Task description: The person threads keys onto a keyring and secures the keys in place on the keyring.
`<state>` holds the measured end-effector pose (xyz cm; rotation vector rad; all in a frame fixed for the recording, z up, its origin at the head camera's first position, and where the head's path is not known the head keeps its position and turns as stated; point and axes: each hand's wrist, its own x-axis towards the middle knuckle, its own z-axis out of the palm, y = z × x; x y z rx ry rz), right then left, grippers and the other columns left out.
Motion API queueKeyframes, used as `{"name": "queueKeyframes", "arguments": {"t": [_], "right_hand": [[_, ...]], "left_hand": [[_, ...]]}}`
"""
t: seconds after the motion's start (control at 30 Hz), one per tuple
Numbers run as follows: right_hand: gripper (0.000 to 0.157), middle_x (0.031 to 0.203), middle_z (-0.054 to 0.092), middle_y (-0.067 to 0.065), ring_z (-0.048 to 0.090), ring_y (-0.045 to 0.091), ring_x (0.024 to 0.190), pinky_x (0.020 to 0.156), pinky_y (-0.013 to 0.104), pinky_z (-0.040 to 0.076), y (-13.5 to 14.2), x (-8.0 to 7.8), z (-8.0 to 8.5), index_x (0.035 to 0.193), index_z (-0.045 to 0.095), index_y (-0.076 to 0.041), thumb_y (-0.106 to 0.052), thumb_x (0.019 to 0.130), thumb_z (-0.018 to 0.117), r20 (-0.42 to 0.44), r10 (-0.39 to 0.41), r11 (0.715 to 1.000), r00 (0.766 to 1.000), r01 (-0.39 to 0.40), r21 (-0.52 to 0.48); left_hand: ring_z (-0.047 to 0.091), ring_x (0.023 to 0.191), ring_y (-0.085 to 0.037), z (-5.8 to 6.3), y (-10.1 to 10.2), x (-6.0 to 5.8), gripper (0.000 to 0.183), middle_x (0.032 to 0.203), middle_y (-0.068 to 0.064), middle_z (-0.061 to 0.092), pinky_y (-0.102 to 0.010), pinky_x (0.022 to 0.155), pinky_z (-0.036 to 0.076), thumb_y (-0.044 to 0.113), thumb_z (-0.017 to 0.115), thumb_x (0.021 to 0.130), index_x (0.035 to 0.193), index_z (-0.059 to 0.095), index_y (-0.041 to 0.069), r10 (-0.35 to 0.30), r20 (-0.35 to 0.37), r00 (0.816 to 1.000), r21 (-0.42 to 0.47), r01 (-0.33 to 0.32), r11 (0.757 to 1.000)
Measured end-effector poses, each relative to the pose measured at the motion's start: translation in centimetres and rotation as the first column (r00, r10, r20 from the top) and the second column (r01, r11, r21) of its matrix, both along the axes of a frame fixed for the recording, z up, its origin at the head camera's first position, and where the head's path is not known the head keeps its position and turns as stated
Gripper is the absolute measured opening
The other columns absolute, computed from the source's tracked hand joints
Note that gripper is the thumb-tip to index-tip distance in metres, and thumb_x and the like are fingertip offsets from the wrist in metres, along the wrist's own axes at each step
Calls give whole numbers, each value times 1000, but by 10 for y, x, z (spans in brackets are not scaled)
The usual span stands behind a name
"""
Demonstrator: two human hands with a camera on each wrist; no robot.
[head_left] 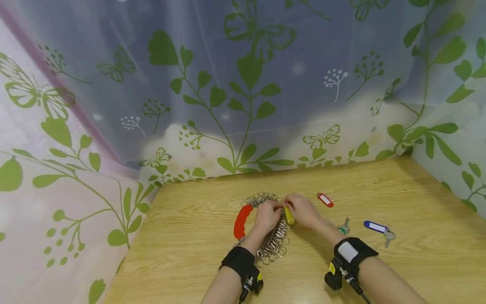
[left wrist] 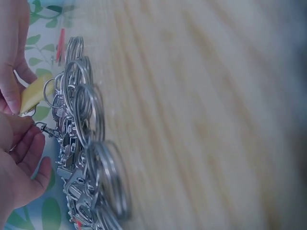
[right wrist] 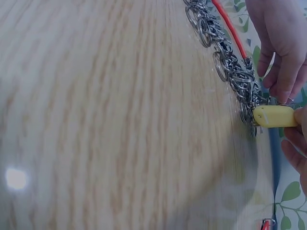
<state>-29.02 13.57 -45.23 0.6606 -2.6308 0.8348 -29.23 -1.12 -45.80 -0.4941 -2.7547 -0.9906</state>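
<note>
A large loop of metal key rings and clasps [head_left: 279, 247] lies on the table, joined to a red curved handle [head_left: 241, 222]. Over its far right side, my left hand [head_left: 267, 216] pinches a small metal clasp [left wrist: 47, 129] that hangs from the bunch. My right hand [head_left: 302, 210] grips a yellow key tag [head_left: 289, 215] between thumb and fingers. In the right wrist view the tag [right wrist: 274, 116] is held close to the left fingertips, where a thin ring shows. Fingers partly hide where tag and clasp meet, so I cannot tell whether they are joined.
To the right lie a red key tag [head_left: 325, 200], a small key with a green tag [head_left: 344, 228], and a blue key tag [head_left: 376, 226] with keys [head_left: 389, 236]. A leaf-patterned curtain [head_left: 243, 126] borders the wooden table's [head_left: 182, 253] far edge.
</note>
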Motion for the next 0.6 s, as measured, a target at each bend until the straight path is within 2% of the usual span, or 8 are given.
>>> {"name": "queueKeyframes", "arguments": {"t": [0.27,0.47,0.6], "right_hand": [[5,85,60,8,59,24,78,67,37,48,2,0,-5,88,63,-3,-2,89,59,-27,12,1000,1000,-11,25],[4,88,62,10,60,25,81,69,38,48,1,0,-7,89,64,-1,-1,87,61,-74,21,999,997,-18,42],[5,89,62,10,60,26,83,70,38,49,1,1,-6,90,64,-1,0,86,61,-96,13,998,995,-8,55]], "left_hand": [[54,60,-7,0,1,2,13,76,-3,67,-19,54,42,12,64,88,91,74,4,29,63,998,93,-35,995],[45,51,-7,4,3,3,15,62,2,57,-19,49,36,13,63,89,82,73,4,58,140,988,124,-75,989],[45,52,-8,6,4,2,15,65,1,58,-20,50,36,14,64,88,80,73,4,66,159,985,147,-90,985]]}}
